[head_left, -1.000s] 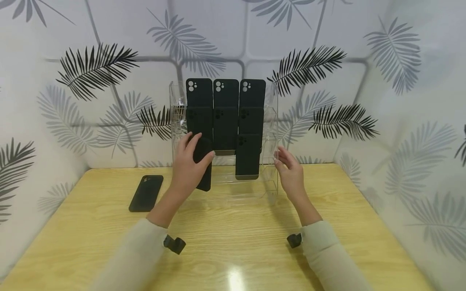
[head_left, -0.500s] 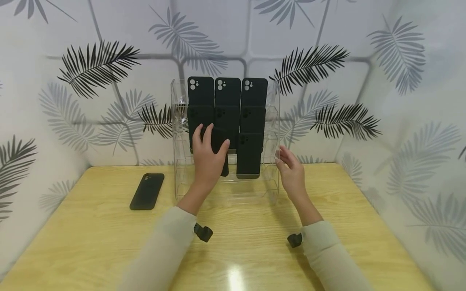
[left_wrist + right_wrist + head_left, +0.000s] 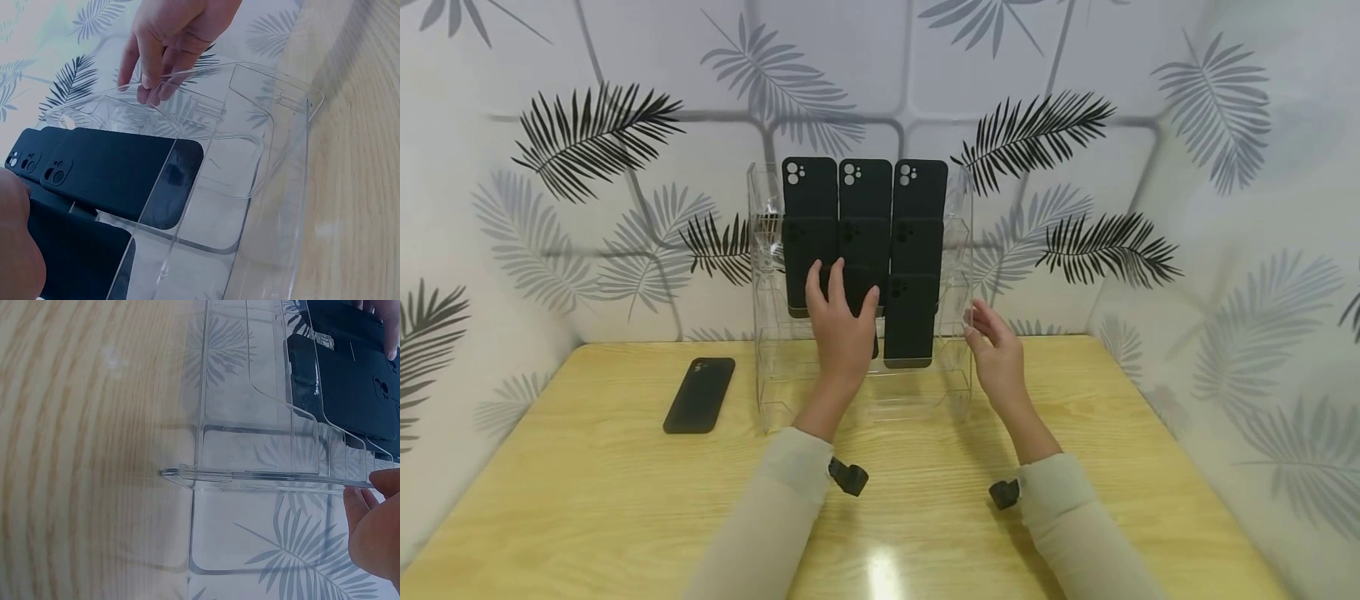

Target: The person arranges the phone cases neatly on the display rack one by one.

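A clear acrylic tiered rack (image 3: 262, 477) stands on the table against the wall, with black phone cases upright in it. My left hand (image 3: 841, 342) grips a black phone case (image 3: 81, 250) in the rack's middle column, fingers on its left edge and thumb on its right. In the left wrist view, this case's lower end is behind a clear lip. Beside it on the right sits another phone case (image 3: 910, 321) on the same tier. My right hand (image 3: 1000, 350) pinches the rack's right side panel between thumb and fingers.
Three phone cases fill the top row, including one at the left (image 3: 809, 187), and more stand on the row below. Another phone case (image 3: 698, 396) lies flat on the wooden table (image 3: 587, 500), left of the rack. A leaf-patterned wall (image 3: 880, 67) rises directly behind.
My left hand has carried its phone case rightward and up, from the left column to the middle column, and now holds it lower-tier height. My right hand has stayed on the side panel.
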Available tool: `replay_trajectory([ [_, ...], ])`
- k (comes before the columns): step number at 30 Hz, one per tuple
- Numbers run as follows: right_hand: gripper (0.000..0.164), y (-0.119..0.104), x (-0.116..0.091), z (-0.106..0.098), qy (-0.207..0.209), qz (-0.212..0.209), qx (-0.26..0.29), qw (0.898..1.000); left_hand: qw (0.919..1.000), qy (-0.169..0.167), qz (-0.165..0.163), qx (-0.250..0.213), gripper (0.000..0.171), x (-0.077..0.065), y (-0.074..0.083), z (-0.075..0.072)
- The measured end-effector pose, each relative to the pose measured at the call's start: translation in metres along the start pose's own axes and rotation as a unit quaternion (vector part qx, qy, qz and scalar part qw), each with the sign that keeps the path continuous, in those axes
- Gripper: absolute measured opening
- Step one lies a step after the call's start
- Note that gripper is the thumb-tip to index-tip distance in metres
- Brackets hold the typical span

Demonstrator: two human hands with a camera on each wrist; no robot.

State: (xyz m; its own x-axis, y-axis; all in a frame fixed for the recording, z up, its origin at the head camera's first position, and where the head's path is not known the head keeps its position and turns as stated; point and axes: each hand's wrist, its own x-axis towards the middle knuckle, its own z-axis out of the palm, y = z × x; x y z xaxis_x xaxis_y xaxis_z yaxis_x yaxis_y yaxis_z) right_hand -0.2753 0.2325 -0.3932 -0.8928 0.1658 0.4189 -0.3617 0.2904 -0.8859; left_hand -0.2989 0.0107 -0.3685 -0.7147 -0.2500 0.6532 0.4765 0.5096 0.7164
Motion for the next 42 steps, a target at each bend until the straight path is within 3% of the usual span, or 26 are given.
replay_trajectory([
  [14,0.048,0.0,0.002,0.0,0.0,0.007,-0.002,1.0,0.9999,0.008,-0.01,-0.001,0.063,-0.011,-0.003,0.011],
  [23,0.049,-0.008,-0.001,-0.002,-0.009,0.021,-0.01,1.0,0.9988,0.011,0.019,0.044,0.064,-0.013,-0.001,0.02],
  [31,0.047,-0.001,0.002,0.0,0.001,0.001,-0.006,1.0,0.9965,0.023,0.032,0.073,0.065,-0.013,-0.001,0.024],
  [42,0.047,0.0,0.001,0.001,0.001,-0.002,-0.002,1.0,0.9986,0.012,0.017,0.048,0.07,-0.012,0.0,0.02],
])
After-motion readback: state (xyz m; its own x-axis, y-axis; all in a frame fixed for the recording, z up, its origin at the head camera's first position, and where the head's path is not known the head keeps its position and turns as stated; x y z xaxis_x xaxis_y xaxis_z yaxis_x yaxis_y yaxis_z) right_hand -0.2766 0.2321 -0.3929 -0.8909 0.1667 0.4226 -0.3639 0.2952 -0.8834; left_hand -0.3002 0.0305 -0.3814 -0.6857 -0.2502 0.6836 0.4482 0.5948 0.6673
